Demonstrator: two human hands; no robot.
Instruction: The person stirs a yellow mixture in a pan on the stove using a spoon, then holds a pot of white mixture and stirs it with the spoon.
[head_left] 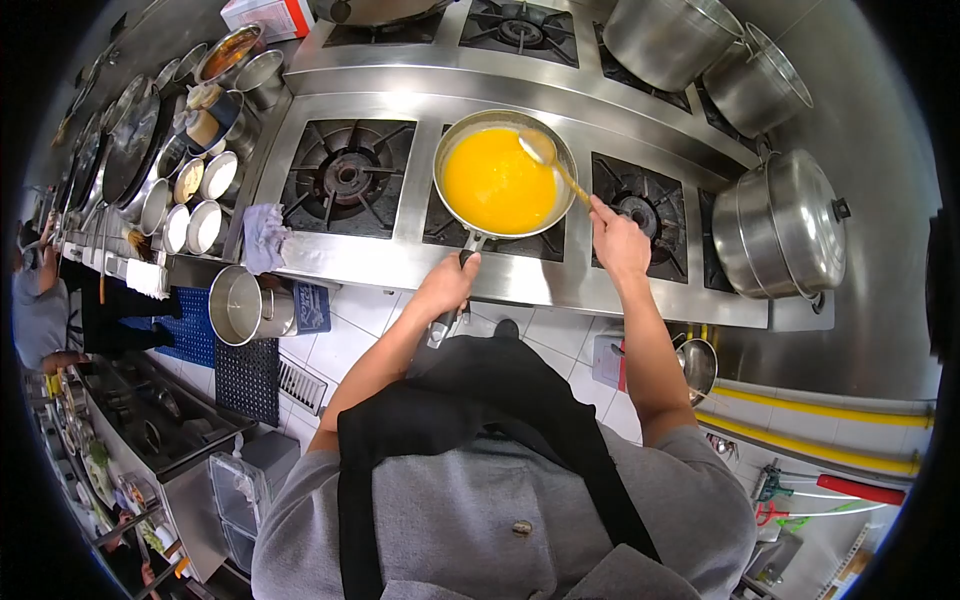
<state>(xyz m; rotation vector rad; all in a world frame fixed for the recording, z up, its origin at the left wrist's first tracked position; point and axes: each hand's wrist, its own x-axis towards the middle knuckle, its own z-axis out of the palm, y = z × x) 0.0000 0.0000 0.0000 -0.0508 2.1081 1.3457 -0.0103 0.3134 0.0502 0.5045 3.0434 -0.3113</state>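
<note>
A frying pan (445,146) with yellow-orange liquid (490,180) in it sits over the middle burner of the steel stove (420,235). My left hand (447,286) is closed around the pan's dark handle (440,328). In my right hand (619,243), at the pan's right side, is the wooden-coloured handle of a spoon (540,147). The spoon's bowl rests at the upper right part of the liquid, within the rim.
Burners flank the pan. A lidded steel pot (790,225) stands at the right, large pots (665,40) behind. Sauce containers (218,175) and a cloth (264,238) lie left. A steel pot (238,305) stands below them. Another person (40,310) is at far left.
</note>
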